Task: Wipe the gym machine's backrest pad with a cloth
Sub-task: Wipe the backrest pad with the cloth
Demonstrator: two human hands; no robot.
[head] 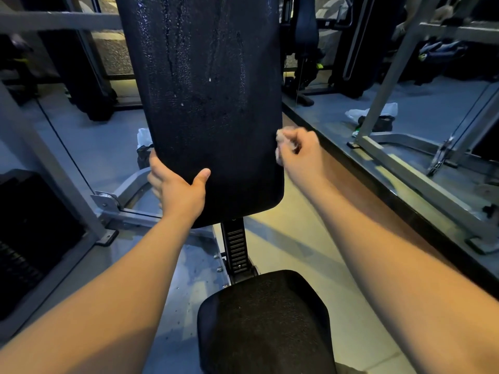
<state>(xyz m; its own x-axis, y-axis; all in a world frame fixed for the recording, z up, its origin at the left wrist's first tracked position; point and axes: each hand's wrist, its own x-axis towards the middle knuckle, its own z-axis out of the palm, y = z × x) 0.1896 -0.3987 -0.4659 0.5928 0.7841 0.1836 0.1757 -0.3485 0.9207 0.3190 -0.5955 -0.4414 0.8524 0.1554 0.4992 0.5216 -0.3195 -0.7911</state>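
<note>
The black backrest pad (210, 103) stands upright in the middle of the view, its surface wet with droplets and streaks. My left hand (175, 190) grips the pad's lower left edge, thumb on the front face. My right hand (299, 149) is closed at the pad's right edge, with a small pale wad of cloth (283, 133) showing between the fingers. Most of the cloth is hidden inside the fist.
The black seat pad (267, 319) is below, joined by a notched black post (236, 249). Grey machine frame bars (54, 168) stand at left. A mirror with a dark ledge (378, 179) runs along the right. A weight stack (24, 238) sits at far left.
</note>
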